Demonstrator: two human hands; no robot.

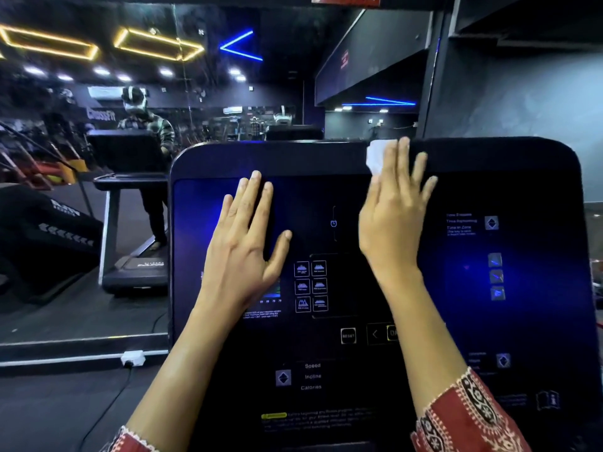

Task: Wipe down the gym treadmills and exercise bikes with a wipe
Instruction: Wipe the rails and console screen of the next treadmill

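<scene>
A black treadmill console [489,197] with a dark glossy screen and printed buttons fills the middle and right of the head view. My left hand [243,236] lies flat on the screen's left part, fingers straight and spread. My right hand [393,207] presses a white wipe [375,158] against the console's upper edge near the middle. Its fingers are straight and reach up to the rim. Most of the wipe is hidden under the palm and fingers; only its upper left corner shows.
A wall mirror behind the console reflects another treadmill [133,190] with a person standing on it. A white power socket [133,357] with a cable sits on the floor rail at lower left. A dark wall [522,93] rises at the right.
</scene>
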